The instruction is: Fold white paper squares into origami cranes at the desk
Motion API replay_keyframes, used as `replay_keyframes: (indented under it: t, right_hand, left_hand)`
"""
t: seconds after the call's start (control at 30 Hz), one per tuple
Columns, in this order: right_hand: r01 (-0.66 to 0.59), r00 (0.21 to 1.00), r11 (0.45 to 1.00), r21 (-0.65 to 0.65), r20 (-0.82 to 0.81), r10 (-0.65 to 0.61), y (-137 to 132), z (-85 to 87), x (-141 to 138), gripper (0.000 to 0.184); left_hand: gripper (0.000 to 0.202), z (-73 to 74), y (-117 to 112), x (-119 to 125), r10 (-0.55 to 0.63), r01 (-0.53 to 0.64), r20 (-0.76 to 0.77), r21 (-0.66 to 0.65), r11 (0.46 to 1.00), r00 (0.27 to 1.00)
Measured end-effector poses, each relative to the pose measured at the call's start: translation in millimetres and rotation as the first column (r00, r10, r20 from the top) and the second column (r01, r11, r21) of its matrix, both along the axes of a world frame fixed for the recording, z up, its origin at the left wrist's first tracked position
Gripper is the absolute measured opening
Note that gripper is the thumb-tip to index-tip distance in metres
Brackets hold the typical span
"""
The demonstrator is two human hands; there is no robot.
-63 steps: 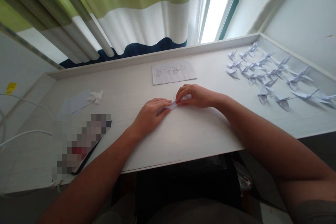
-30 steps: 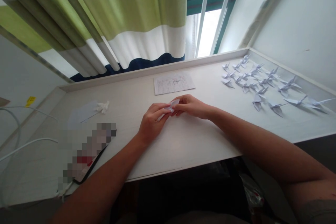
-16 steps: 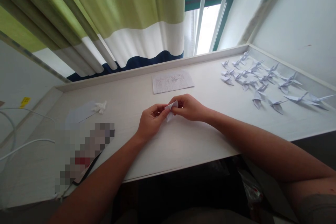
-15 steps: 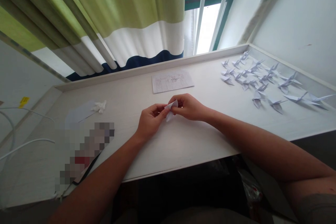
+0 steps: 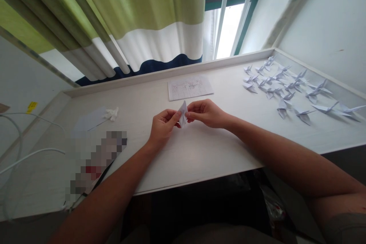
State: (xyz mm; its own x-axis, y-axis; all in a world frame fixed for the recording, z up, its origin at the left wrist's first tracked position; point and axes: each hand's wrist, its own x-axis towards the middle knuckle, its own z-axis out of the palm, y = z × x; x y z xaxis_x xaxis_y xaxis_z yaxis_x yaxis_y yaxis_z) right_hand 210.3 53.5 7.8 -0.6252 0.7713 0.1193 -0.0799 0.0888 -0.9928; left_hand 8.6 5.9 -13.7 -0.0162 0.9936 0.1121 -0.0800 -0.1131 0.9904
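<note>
Between my two hands, above the white desk [image 5: 197, 160], is a small folded white paper [image 5: 183, 113], held upright in a narrow diamond shape with a crease down its middle. My left hand [image 5: 164, 125] pinches its left side, thumb on the near face and fingers behind. At its right edge my right hand [image 5: 206, 113] grips with thumb and forefinger; the other fingers are curled. Several folded paper cranes [image 5: 291, 84] stand on the right part of the desk.
A printed sheet [image 5: 190, 87] lies beyond my hands. To the left are flat white paper [image 5: 90, 120], a crumpled white piece [image 5: 111, 114], a blurred-out flat object [image 5: 98, 166] and white cables [image 5: 31, 156]. A raised rim [image 5: 137, 82] edges the desk below the curtain [image 5: 137, 4].
The folded paper has turned from a slanted position to upright, showing its creased face. My right hand's grip has shifted to its right edge. The view has moved slightly.
</note>
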Motion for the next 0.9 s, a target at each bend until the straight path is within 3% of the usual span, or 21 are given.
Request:
replay_keyframes:
  t: [0.2, 0.53, 0.73, 0.9]
  right_hand:
    - [0.014, 1.000, 0.999, -0.048, -0.007, -0.014, -3.3, -2.9, -6.1, 0.030]
    - [-0.017, 0.999, 1.000, 0.008, -0.033, 0.018, -5.8, -7.1, -8.0, 0.038]
    - [0.084, 0.995, 0.995, 0.062, -0.059, -0.080, -7.5, -12.0, -10.3, 0.039]
    - [0.091, 0.996, 0.988, 0.128, 0.001, -0.092, -6.2, -11.5, -8.1, 0.038]
  left_hand:
    - [0.042, -0.8, -2.7, 3.8, -0.039, 0.043, -0.081, 0.043, 0.998, 0.996]
    - [0.045, 6.4, -9.1, 6.8, -0.090, 0.099, -0.130, 0.064, 0.993, 0.987]
    - [0.054, 4.8, -11.0, 7.5, -0.205, 0.203, -0.042, -0.031, 0.979, 0.978]
    - [0.053, 4.7, -8.5, 5.8, -0.234, 0.233, 0.000, -0.089, 0.968, 0.972]
